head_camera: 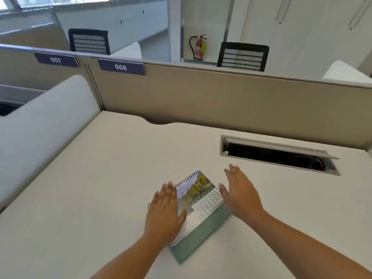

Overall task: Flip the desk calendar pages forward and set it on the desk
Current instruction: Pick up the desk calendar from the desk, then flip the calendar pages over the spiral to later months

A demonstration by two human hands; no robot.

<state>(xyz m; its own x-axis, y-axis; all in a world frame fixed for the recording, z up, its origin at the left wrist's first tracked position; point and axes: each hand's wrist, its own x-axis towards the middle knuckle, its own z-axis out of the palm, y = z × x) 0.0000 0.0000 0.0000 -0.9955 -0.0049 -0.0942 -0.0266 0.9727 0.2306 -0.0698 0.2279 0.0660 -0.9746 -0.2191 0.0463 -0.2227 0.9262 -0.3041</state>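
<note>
While the calendar (201, 210) stands, both flat hands (165, 210) flank it, seemingly untouching.

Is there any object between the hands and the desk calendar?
Nothing visible is. The left hand overlaps the desk calendar at its left side, and the right hand is open just beside its right edge, on the bare desk.

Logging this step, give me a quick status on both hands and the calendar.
Left hand open, flat at the desk calendar's left edge. Right hand open, beside its right side, no grip. Calendar on desk, nothing blocking.
</note>
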